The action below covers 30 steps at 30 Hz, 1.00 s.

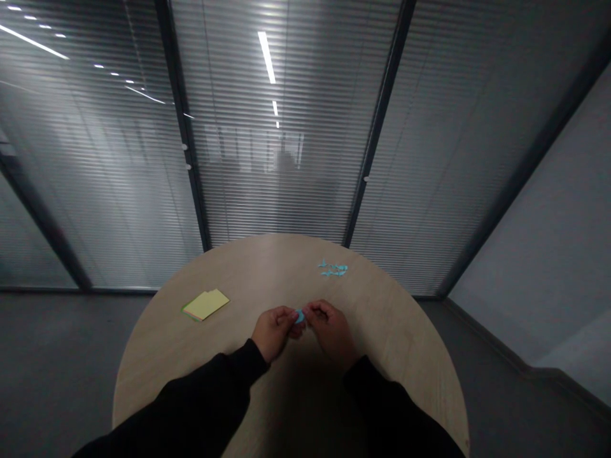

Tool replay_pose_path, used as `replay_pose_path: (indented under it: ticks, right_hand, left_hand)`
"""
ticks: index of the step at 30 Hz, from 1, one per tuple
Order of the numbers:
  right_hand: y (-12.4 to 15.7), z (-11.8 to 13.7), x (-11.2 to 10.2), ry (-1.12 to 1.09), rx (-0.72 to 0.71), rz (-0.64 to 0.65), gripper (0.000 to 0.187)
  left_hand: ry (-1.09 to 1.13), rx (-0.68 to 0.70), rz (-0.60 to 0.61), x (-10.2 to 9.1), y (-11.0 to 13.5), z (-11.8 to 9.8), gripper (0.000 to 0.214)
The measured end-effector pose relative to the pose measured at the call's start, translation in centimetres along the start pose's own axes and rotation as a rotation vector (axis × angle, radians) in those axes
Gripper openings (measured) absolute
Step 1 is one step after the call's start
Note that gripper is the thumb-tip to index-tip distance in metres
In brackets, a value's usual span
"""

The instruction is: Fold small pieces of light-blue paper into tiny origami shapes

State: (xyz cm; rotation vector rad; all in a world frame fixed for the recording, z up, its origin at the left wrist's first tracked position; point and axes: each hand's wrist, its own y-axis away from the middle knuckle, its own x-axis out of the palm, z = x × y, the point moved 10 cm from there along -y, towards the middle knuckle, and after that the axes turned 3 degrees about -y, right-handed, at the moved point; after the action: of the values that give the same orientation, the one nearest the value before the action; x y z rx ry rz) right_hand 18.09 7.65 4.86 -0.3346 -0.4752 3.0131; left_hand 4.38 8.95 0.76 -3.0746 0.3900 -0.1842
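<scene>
Between my two hands, above the middle of the round table [382, 331], is a small light-blue piece [300, 316], too small for its kind to be made out. My left hand [275, 331] pinches it between thumb and fingers. From the other side my right hand [330, 327] has its thumb and forefinger closed at the piece's edge; whether they grip it too is hard to see. Beyond the right hand lie several small light-blue pieces [334, 270] in a loose cluster, too small to tell what they are.
A stack of yellow paper sheets [210, 304], with green and reddish edges showing beneath, lies on the table's left side. Behind the table stands a glass partition with blinds [281, 191] and dark frames. A pale wall [548, 254] rises at the right.
</scene>
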Motion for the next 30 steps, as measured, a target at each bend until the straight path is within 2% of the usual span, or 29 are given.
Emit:
replay_pose_path:
  ticks: [6, 13, 18, 20, 24, 30]
  right_hand:
    - [0.0, -1.0, 0.9, -0.070, 0.067, 0.085, 0.025]
    - [-0.2, -1.8, -0.4, -0.064, 0.069, -0.044, 0.027]
    - [0.0, -2.3, 0.7, -0.032, 0.110, 0.100, 0.029]
    - [0.1, -2.0, 0.9, -0.027, 0.094, 0.134, 0.030]
    - [0.2, -1.0, 0.6, -0.070, 0.069, 0.098, 0.029]
    - [0.6, -0.8, 0.9, -0.127, 0.136, 0.080, 0.029]
  left_hand:
    - [-0.172, 0.096, 0.040, 0.8, 0.0, -1.2, 0.045]
    - [-0.324, 0.120, 0.123, 1.3, -0.3, -1.1, 0.046]
    - [-0.557, 0.202, 0.140, 0.9, -0.1, -2.2, 0.048]
    - [-0.548, 0.192, 0.151, 0.9, -0.2, -2.2, 0.048]
    - [-0.458, 0.162, 0.150, 1.0, -0.4, -1.9, 0.046]
    - [-0.327, 0.176, 0.168, 0.8, -0.6, -1.7, 0.044]
